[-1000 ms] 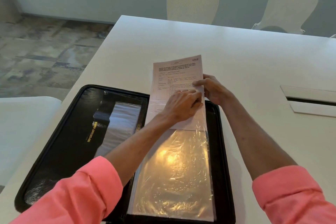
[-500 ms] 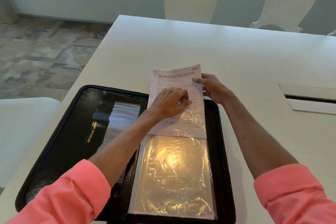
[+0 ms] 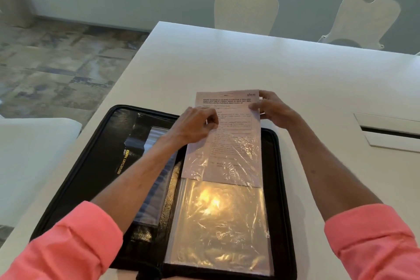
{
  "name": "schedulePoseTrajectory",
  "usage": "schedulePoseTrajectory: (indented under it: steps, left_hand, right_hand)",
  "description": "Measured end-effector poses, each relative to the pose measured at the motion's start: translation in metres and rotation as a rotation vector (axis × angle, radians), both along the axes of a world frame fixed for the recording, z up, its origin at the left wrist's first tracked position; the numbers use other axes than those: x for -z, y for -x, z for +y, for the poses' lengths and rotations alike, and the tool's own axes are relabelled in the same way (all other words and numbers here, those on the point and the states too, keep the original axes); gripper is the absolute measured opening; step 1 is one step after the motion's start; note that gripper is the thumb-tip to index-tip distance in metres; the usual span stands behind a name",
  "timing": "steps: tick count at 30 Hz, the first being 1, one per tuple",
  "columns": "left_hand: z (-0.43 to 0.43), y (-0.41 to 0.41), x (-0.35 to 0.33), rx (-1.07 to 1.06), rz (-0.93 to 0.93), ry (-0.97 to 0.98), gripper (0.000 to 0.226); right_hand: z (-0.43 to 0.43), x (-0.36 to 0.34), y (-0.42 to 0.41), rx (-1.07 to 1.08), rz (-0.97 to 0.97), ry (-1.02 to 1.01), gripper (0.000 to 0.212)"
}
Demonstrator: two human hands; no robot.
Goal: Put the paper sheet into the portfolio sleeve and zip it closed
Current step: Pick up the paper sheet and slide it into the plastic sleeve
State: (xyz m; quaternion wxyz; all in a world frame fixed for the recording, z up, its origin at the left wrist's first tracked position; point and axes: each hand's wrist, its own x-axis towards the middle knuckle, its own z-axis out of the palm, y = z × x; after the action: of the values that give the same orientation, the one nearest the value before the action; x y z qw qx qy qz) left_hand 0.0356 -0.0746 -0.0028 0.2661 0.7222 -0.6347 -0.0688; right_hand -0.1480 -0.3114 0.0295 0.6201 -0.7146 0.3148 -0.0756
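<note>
**Paper sheet partway into the clear sleeve of an open portfolio**

A head-worn camera looks down at a white surface [image 3: 227, 63]. On it lies a black zippered portfolio [image 3: 109, 154], opened flat like a book, its zipper running around the edge and undone. The left half carries gold lettering that reads "IMPORTANT PAPER" along its length, with a small clear pocket beside it.

On the right half sits a clear plastic sleeve [image 3: 218, 229], crinkled and glaring with a warm reflection of light. A printed paper sheet [image 3: 229, 141], pale pink with lines of small text and the word "slice" at its top right corner, is partly inside the sleeve. Its lower portion shows through the plastic film, while its upper portion sticks out past the far edge of the portfolio onto the surface.

Both arms reach in from the bottom, in coral-pink sleeves pushed up the forearms. The left hand [image 3: 195, 125] is curled closed at the sheet's left edge, thumb and fingers pinching there; whether it pinches the paper, the sleeve's film or both cannot be told. The right hand [image 3: 275, 109] grips the sheet's top right corner, thumb on top of the paper and fingers behind it.

Beyond the surface stand two cream chairs [image 3: 246, 10] against a pale wall. A rectangular cable hatch [image 3: 391, 132] is set into the surface at right.
</note>
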Motion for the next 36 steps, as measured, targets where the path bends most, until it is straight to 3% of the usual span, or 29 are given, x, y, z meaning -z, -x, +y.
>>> schedulePoseTrajectory:
  steps: [9, 15, 19, 25, 32, 36]
  left_hand:
    - [-0.005, 0.007, 0.008, -0.022, -0.026, 0.02, 0.009]
    - [-0.007, 0.008, 0.01, -0.028, -0.042, 0.015, 0.009]
    - [-0.005, 0.01, 0.012, -0.053, -0.087, 0.059, 0.009]
    - [-0.004, 0.009, 0.014, -0.08, -0.145, 0.055, 0.016]
    - [-0.003, 0.015, 0.013, -0.07, -0.152, 0.06, 0.007]
    - [-0.003, 0.016, 0.013, -0.068, -0.141, 0.081, 0.006]
  right_hand:
    - [-0.016, -0.008, 0.018, -0.335, 0.233, -0.006, 0.042]
    - [0.004, -0.008, -0.003, -0.181, 0.093, 0.232, 0.024]
    - [0.013, -0.012, -0.017, -0.195, 0.065, 0.339, 0.016]
    - [0.015, -0.019, -0.015, -0.362, 0.14, 0.299, 0.012]
    - [0.027, -0.02, -0.01, -0.458, 0.209, 0.305, 0.009]
    - [0.035, -0.018, -0.012, -0.464, 0.21, 0.397, 0.022]
